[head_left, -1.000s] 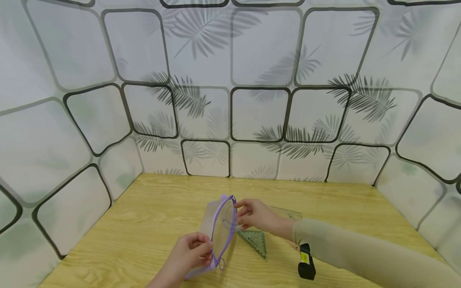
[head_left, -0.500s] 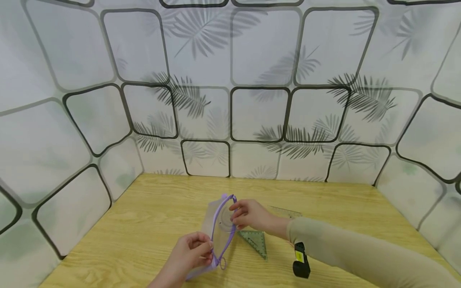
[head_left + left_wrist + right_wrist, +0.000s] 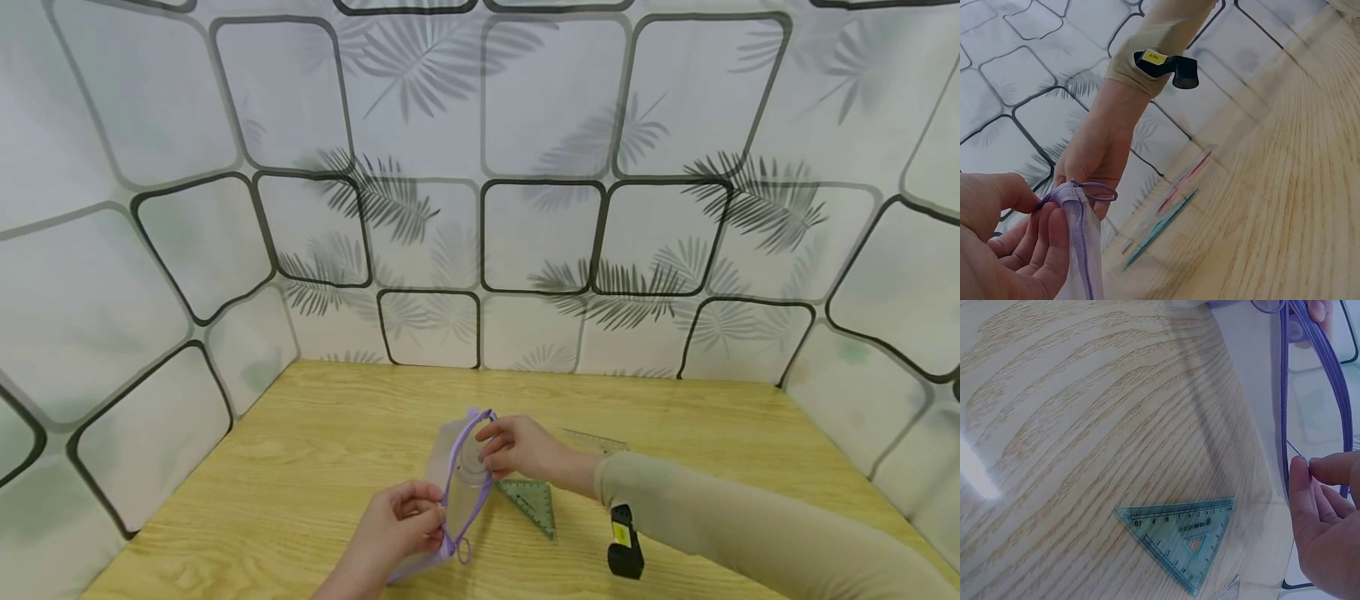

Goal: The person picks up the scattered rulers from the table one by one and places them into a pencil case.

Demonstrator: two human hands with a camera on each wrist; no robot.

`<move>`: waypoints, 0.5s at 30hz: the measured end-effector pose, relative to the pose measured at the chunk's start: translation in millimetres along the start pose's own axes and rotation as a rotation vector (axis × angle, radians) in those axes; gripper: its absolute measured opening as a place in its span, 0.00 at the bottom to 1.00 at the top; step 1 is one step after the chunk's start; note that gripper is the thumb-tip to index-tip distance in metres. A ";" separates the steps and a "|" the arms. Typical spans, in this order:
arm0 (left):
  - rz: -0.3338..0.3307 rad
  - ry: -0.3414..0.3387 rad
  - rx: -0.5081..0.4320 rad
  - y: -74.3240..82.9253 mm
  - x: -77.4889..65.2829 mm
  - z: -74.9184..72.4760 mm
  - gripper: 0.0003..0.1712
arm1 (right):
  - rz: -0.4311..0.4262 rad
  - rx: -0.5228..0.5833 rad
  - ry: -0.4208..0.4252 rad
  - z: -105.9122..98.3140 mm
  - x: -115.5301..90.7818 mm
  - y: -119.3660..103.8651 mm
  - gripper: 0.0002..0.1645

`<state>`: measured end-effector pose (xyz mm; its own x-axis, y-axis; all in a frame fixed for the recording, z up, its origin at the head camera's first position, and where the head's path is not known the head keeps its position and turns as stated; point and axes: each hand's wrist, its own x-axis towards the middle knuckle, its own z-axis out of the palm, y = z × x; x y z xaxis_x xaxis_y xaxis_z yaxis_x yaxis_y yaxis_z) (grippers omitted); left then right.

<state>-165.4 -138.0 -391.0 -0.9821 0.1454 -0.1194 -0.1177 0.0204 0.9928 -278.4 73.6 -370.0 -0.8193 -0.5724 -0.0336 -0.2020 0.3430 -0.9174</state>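
Note:
A pale, see-through zip pouch [image 3: 439,454] with purple zipper edges stands tilted on the table, its mouth spread wide. My left hand [image 3: 393,525] pinches the near end of the zipper edge, close to a purple loop [image 3: 1099,190]. At the far part of the mouth, my right hand [image 3: 525,450] pinches a clear protractor [image 3: 469,463], which overlaps the opening. From the right wrist, only a thin edge of it shows between thumb and fingers. Just right of the pouch lies a green set square [image 3: 1179,531] flat on the table.
A clear ruler [image 3: 596,440] lies behind the right forearm, partly hidden. A pinkish clear piece [image 3: 1185,178] rests beyond the set square. Black wrist cameras [image 3: 624,542] sit on the sleeve. Patterned curtains [image 3: 540,233] enclose the wooden table [image 3: 315,433] at back and sides.
My right hand has shifted slightly left, carrying the protractor further into the pouch's mouth. The left hand keeps its pinch; the pouch has tipped a little to the right.

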 end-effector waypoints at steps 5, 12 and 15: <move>0.015 0.008 0.001 -1.0 1.2 0.3 0.23 | 0.010 -0.015 0.001 2.2 0.8 -1.1 0.23; 0.066 -0.011 0.007 -4.8 1.0 0.2 0.25 | 0.006 -0.007 -0.001 2.7 1.2 -0.4 0.23; 0.072 -0.015 0.008 -5.1 0.8 0.6 0.28 | -0.003 -0.007 -0.002 2.4 1.2 -0.2 0.23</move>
<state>-165.5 -137.4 -396.2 -0.9857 0.1613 -0.0483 -0.0461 0.0174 0.9988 -278.1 71.0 -370.9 -0.8174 -0.5752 -0.0314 -0.2084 0.3461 -0.9148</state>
